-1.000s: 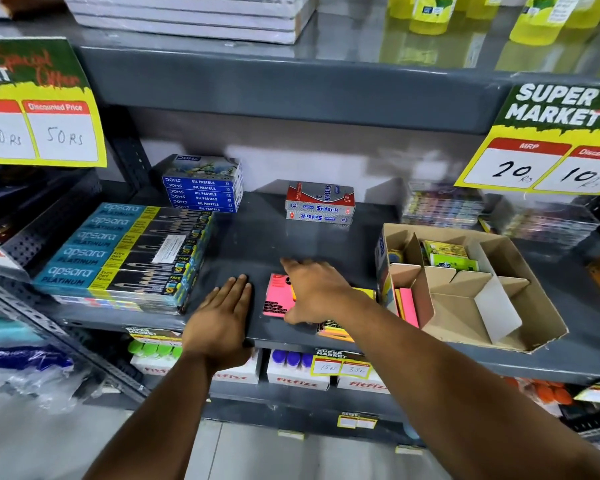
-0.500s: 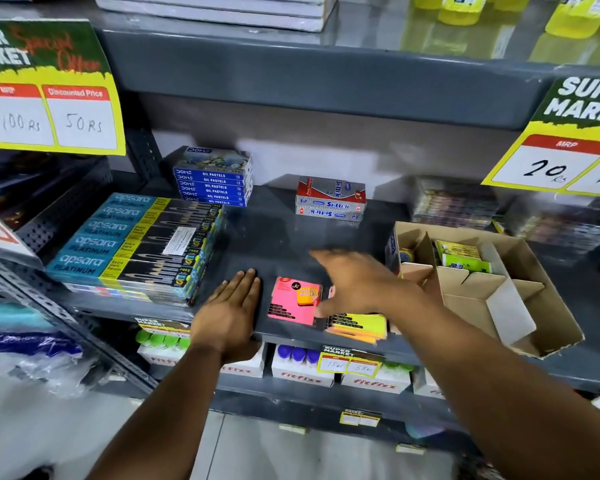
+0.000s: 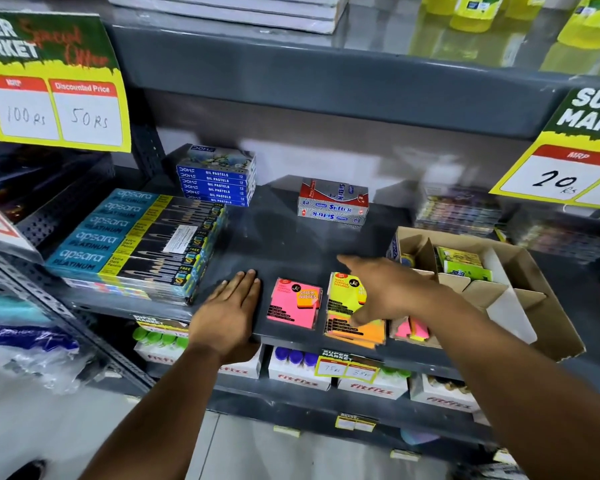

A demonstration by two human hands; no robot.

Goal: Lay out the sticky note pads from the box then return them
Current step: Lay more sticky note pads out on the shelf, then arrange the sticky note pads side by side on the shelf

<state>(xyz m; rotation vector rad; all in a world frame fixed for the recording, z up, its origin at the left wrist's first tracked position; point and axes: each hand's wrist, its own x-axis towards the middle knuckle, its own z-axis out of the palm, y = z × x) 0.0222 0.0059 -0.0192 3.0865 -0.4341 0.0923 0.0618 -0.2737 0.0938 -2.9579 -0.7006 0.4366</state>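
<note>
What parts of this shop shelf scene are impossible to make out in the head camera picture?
- Orange sticky note pad: partly covered by the right hand and the yellow sticky note pad.
- Open cardboard box: near compartment hidden behind its wall and the forearm.
- Yellow price sign: cut off by the right edge.
- Shrink-wrapped packs at the back: too blurred to read.

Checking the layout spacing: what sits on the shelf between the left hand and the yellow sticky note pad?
In the head view, only the pink sticky note pad lies flat between the left hand and the yellow sticky note pad.
</note>
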